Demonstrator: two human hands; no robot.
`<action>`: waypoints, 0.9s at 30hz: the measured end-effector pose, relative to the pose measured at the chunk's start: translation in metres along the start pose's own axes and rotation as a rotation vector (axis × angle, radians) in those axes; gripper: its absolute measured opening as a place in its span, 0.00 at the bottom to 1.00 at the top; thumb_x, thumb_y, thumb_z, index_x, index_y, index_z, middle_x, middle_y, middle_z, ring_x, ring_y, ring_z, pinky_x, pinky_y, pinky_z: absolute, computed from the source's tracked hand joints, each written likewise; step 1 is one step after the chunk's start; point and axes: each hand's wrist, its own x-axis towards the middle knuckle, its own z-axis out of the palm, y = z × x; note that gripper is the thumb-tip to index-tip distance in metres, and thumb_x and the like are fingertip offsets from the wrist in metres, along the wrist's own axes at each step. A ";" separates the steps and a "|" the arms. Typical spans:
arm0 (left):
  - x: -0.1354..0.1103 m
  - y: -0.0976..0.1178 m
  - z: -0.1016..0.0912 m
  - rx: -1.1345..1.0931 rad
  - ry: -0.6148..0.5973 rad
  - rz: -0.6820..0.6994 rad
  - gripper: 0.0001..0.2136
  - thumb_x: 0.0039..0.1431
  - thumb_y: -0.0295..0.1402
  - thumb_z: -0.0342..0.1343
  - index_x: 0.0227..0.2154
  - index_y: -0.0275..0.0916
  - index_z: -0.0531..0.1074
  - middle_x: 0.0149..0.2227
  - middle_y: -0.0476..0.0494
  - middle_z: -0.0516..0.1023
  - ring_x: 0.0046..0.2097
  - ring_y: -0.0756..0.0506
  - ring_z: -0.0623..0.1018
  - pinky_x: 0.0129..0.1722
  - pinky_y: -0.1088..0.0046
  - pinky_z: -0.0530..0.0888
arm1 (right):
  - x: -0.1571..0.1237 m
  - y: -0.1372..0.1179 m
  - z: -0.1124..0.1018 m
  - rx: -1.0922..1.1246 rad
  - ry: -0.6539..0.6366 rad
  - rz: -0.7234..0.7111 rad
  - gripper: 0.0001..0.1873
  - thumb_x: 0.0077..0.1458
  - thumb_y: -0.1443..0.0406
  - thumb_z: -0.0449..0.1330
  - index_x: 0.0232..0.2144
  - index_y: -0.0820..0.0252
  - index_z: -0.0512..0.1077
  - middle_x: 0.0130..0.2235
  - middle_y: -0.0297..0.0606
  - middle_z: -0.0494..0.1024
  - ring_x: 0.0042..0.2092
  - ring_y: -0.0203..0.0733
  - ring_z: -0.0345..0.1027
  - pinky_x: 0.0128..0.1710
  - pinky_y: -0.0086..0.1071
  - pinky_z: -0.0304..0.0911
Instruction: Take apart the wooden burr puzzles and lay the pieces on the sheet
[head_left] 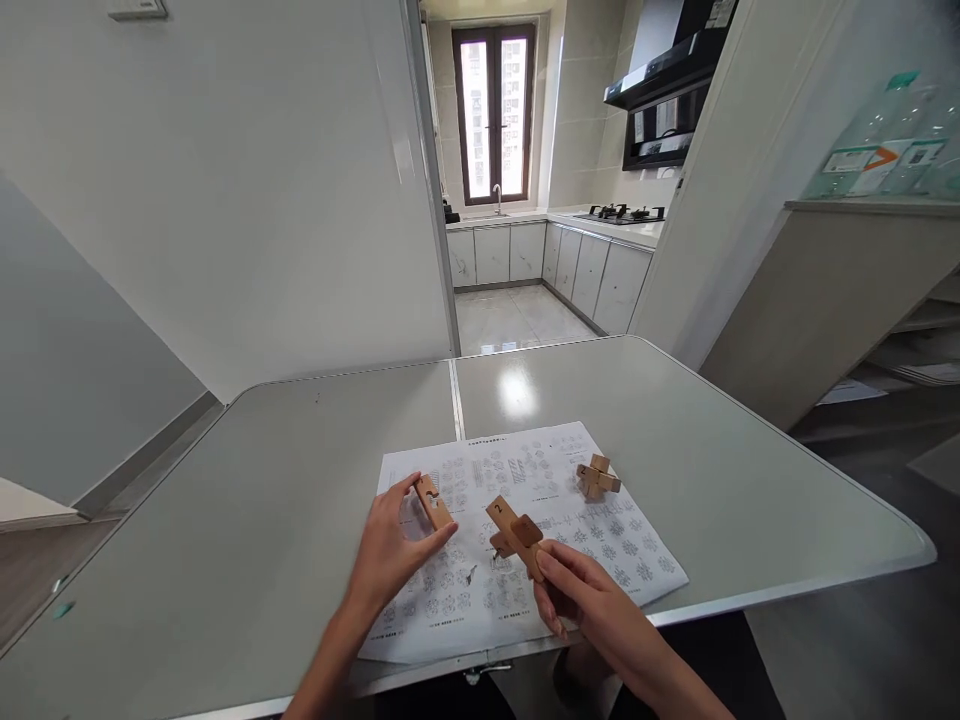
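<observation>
My left hand pinches a single notched wooden puzzle piece just above a printed instruction sheet. My right hand grips a partly joined set of wooden pieces, one marked with the number 2, held over the middle of the sheet. A small interlocked wooden cross puzzle rests on the sheet's far right part, apart from both hands.
The sheet lies on a grey folding table with a centre seam and rounded corners. Beyond the table is a white wall and a doorway to a kitchen. A shelf unit with plastic bottles stands at the right.
</observation>
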 end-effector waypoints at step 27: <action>-0.006 0.026 -0.005 -0.366 -0.137 0.109 0.18 0.69 0.46 0.52 0.54 0.42 0.72 0.49 0.39 0.81 0.48 0.39 0.80 0.51 0.58 0.76 | 0.039 -0.037 0.043 0.016 -0.106 -0.048 0.22 0.62 0.47 0.63 0.31 0.59 0.67 0.24 0.29 0.69 0.26 0.32 0.58 0.29 0.30 0.56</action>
